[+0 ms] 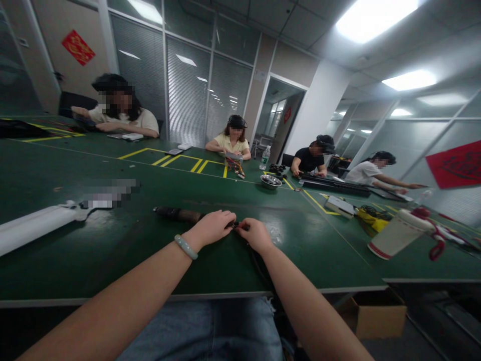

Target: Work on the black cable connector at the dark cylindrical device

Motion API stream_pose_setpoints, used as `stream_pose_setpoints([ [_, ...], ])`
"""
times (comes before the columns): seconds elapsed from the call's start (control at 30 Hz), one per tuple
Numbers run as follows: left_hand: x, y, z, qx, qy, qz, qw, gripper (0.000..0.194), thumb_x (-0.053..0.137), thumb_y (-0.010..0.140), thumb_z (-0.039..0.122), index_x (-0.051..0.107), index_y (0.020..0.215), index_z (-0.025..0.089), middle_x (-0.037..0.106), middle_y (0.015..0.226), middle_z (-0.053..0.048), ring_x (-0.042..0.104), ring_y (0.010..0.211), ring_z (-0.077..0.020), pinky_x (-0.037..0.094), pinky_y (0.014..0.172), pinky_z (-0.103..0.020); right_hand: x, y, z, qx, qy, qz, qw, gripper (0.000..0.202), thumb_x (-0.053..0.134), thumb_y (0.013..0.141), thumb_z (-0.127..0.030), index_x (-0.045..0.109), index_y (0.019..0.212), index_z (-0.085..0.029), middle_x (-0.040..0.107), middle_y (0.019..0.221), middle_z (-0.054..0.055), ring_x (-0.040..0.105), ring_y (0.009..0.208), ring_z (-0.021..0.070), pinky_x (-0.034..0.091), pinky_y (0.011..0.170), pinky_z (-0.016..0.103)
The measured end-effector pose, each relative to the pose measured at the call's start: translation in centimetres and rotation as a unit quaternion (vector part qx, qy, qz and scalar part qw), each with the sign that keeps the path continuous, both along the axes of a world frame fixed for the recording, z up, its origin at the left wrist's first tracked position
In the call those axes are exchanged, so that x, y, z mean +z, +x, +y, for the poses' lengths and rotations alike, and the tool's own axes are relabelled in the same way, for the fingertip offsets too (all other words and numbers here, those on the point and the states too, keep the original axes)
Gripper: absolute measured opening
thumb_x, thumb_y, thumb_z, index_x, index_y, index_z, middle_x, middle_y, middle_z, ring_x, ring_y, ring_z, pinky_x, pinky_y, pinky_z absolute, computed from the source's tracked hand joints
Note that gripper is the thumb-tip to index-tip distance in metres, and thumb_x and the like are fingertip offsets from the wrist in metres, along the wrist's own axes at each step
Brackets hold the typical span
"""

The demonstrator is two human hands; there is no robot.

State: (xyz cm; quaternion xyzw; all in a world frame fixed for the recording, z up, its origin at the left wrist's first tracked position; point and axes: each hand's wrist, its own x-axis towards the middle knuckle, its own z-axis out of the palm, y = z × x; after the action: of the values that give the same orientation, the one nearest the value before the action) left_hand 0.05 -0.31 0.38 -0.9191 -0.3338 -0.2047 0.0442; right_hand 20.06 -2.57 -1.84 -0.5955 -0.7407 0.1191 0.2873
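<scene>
A dark, cylindrical tool (176, 214) with a brownish middle and a narrow metal tip lies on the green table, tip pointing left. My left hand (216, 226) is closed over its right end, palm down, a pale bangle on the wrist. Close beside it, my right hand (258, 234) pinches a small dark piece at the same end, fingertips almost meeting those of the left. From under the right hand a black cable (259, 263) runs down toward the table's front edge. The fingers cover the joint between tool and cable, so its details are hidden.
A long white object (37, 228) lies at left. Ahead stands a metal bowl (271, 181) of small parts, near a water bottle (265, 158). At right are a tilted white tumbler (398, 234) and a white box (340, 206). Several people sit across the table.
</scene>
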Motion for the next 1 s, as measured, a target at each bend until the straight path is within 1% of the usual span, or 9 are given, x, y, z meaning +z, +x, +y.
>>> stream_pose_setpoints([
  [0.1, -0.05, -0.02, 0.00, 0.000, -0.003, -0.008, 1.000, 0.005, 0.058, 0.089, 0.023, 0.059, 0.094, 0.021, 0.064, 0.096, -0.004, 0.061, 0.090, -0.0204, 0.046, 0.079, -0.030, -0.03, 0.04, 0.03, 0.003, 0.001, 0.001, 1.000, 0.009, 0.068, 0.082, -0.030, 0.071, 0.081, -0.022, 0.071, 0.080, -0.001, 0.062, 0.073, 0.0141, 0.042, 0.064, 0.023],
  [0.27, -0.25, 0.18, 0.02, -0.002, -0.008, -0.020, 1.000, 0.007, 0.055, 0.090, 0.020, 0.062, 0.092, 0.021, 0.065, 0.095, -0.004, 0.062, 0.089, -0.0192, 0.045, 0.081, -0.030, -0.16, 0.01, 0.13, 0.000, 0.002, 0.000, 1.000, 0.009, 0.069, 0.082, -0.031, 0.072, 0.082, -0.022, 0.070, 0.078, -0.001, 0.061, 0.069, 0.0137, 0.041, 0.062, 0.023],
  [0.37, -0.34, 0.25, 0.01, 0.003, -0.010, -0.028, 1.000, 0.008, 0.057, 0.089, 0.021, 0.062, 0.094, 0.021, 0.065, 0.096, -0.004, 0.062, 0.090, -0.0195, 0.045, 0.082, -0.030, -0.16, 0.00, 0.12, 0.000, 0.002, 0.001, 1.000, 0.009, 0.069, 0.082, -0.030, 0.072, 0.081, -0.022, 0.070, 0.078, -0.001, 0.061, 0.070, 0.0139, 0.042, 0.062, 0.023],
  [0.5, -0.39, 0.28, 0.00, 0.022, -0.010, -0.040, 0.999, 0.007, 0.060, 0.088, 0.025, 0.061, 0.095, 0.021, 0.065, 0.096, -0.005, 0.063, 0.088, -0.0207, 0.046, 0.078, -0.030, -0.05, 0.00, -0.01, 0.001, 0.000, 0.005, 1.000, 0.009, 0.068, 0.082, -0.030, 0.071, 0.082, -0.022, 0.070, 0.078, -0.001, 0.060, 0.066, 0.0132, 0.041, 0.059, 0.023],
  [0.57, -0.38, 0.26, -0.03, 0.027, -0.011, -0.041, 0.999, 0.005, 0.061, 0.088, 0.024, 0.061, 0.092, 0.021, 0.064, 0.095, -0.004, 0.063, 0.086, -0.0205, 0.046, 0.075, -0.030, -0.03, 0.01, -0.05, 0.002, -0.001, 0.008, 1.000, 0.009, 0.068, 0.083, -0.031, 0.071, 0.082, -0.022, 0.070, 0.078, -0.002, 0.060, 0.065, 0.0126, 0.042, 0.059, 0.022],
  [0.67, -0.34, 0.24, -0.08, 0.026, -0.012, -0.042, 0.999, 0.003, 0.059, 0.088, 0.023, 0.061, 0.090, 0.021, 0.065, 0.094, -0.004, 0.063, 0.084, -0.0200, 0.046, 0.074, -0.030, -0.07, 0.04, -0.02, 0.005, -0.001, 0.009, 1.000, 0.009, 0.068, 0.082, -0.031, 0.071, 0.082, -0.022, 0.070, 0.079, -0.002, 0.060, 0.066, 0.0125, 0.043, 0.060, 0.022],
  [0.8, -0.37, 0.33, 0.02, 0.018, -0.017, -0.042, 0.999, 0.006, 0.058, 0.088, 0.021, 0.063, 0.091, 0.021, 0.066, 0.096, -0.004, 0.064, 0.084, -0.0195, 0.046, 0.077, -0.030, -0.18, 0.12, 0.13, 0.006, -0.001, 0.007, 1.000, 0.010, 0.069, 0.081, -0.031, 0.071, 0.081, -0.022, 0.069, 0.079, -0.001, 0.061, 0.068, 0.0133, 0.044, 0.061, 0.022],
  [1.0, -0.38, 0.32, 0.09, -0.002, -0.026, -0.043, 0.999, 0.015, 0.057, 0.085, 0.015, 0.066, 0.094, 0.023, 0.067, 0.100, -0.003, 0.064, 0.092, -0.0196, 0.046, 0.087, -0.031, -0.29, 0.13, 0.24, 0.009, 0.005, 0.003, 1.000, 0.009, 0.069, 0.082, -0.031, 0.072, 0.083, -0.023, 0.070, 0.083, -0.001, 0.061, 0.073, 0.0141, 0.044, 0.068, 0.024],
])
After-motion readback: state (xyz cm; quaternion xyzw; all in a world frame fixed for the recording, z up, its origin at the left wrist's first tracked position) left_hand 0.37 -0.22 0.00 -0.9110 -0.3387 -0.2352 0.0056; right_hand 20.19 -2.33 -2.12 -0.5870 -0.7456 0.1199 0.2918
